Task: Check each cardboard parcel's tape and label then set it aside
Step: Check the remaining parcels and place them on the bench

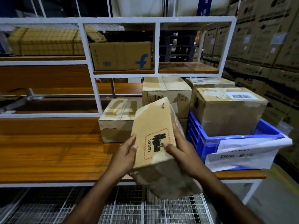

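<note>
I have one parcel (pixel 153 135) up in both hands, tilted, above the front edge of the surface (pixel 48 151), toward its right end. My left hand (pixel 125 156) holds its left side, fingers curled under and thumb on the top face. My right hand (pixel 179 149) grips the right side, thumb pressed on the printed face beside the red-dashed UN 3481 mark (pixel 156 143). The near end of the parcel is covered in brown tape that looks wrinkled; I cannot see a shipping label from this side.

I judge this one to be mid-check: the hazard mark and one taped end are facing me, and the other faces are left to turn. It has not been set aside yet.

More parcels wait. A small taped box (pixel 115 120) sits on the surface just behind the one I hold, with a taller box (pixel 166 92) behind it toward the back right. A blue crate (pixel 210 143) at the right edge holds a box with a barcode label (pixel 229 110). Whether those have been checked, I cannot tell.
</note>
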